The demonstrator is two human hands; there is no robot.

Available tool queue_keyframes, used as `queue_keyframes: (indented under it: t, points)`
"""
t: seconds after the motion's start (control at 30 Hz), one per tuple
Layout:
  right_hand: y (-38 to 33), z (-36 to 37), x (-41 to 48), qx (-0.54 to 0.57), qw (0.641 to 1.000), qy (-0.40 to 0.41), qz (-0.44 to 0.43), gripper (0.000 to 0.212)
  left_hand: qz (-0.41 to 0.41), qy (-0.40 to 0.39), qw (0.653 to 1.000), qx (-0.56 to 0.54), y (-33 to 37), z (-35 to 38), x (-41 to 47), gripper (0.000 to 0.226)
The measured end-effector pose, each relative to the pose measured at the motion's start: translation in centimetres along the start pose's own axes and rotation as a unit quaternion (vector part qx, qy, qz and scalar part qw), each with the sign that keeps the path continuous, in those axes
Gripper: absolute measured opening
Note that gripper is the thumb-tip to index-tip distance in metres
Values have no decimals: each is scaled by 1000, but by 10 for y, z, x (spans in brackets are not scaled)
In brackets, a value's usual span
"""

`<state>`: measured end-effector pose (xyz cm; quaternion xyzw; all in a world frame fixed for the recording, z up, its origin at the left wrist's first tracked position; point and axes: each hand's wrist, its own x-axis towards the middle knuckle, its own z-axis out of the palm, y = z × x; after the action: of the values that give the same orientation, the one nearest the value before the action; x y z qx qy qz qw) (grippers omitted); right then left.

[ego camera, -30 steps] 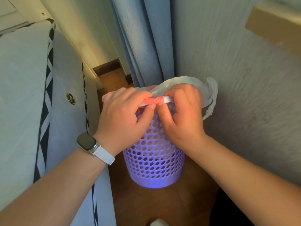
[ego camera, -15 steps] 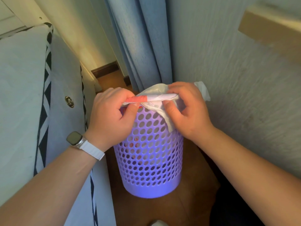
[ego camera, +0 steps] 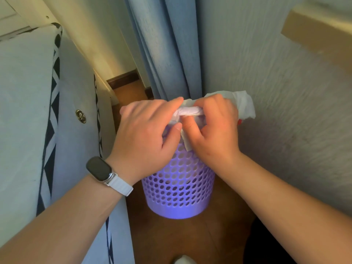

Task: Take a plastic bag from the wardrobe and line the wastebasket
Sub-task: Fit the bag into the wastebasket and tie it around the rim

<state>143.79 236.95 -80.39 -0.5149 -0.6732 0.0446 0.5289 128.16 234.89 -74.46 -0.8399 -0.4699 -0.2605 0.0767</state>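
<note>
Your left hand (ego camera: 146,134) and right hand (ego camera: 211,128) both pinching bunched white plastic bag (ego camera: 244,105) at near rim of purple wastebasket (ego camera: 179,189). Bag draping over rim, loose tail sticking out on right side. Wastebasket standing on wooden floor (ego camera: 190,237), between bed (ego camera: 28,103) and wall (ego camera: 276,96), curtain (ego camera: 171,50) behind it.

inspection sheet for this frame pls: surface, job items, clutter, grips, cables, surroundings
surface: brown wooden floor, wastebasket standing on it.
job's things: purple perforated wastebasket upright; white plastic bag bunched at its rim, not spread.
clutter: nothing seen.
grips: left hand and right hand both pinch the bag at the near rim.
cables: nothing seen.
surroundings: blue curtain behind, textured wall right, grey upholstered furniture left; smartwatch on left wrist.
</note>
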Motion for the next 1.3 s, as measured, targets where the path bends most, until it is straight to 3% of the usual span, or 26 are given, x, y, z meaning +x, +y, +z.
queue_keyframes:
  t: [0.2,0.27,0.37,0.5,0.63,0.93,1.3]
  points:
    - [-9,3,-1,1,998,-60,7,29,-40,-48,998,4,-12,4,-2,25]
    - [-5,0,0,-1,996,-88,-25,31,-52,-69,996,6,-18,5,-2,23]
    - [9,-11,7,-16,989,-122,-79,40,-40,-87,995,6,-27,6,-3,19]
    - [26,-13,13,12,980,-188,-64,49,-20,-68,997,-11,-32,3,-2,18]
    - [28,-5,6,86,987,-134,-7,38,-34,-33,998,-43,-35,3,-2,19]
    - [7,7,-14,118,984,-4,132,23,-43,-15,995,-94,-29,3,1,19]
    - [-3,9,-11,58,997,-3,48,22,-26,-63,998,-10,-4,-1,1,38]
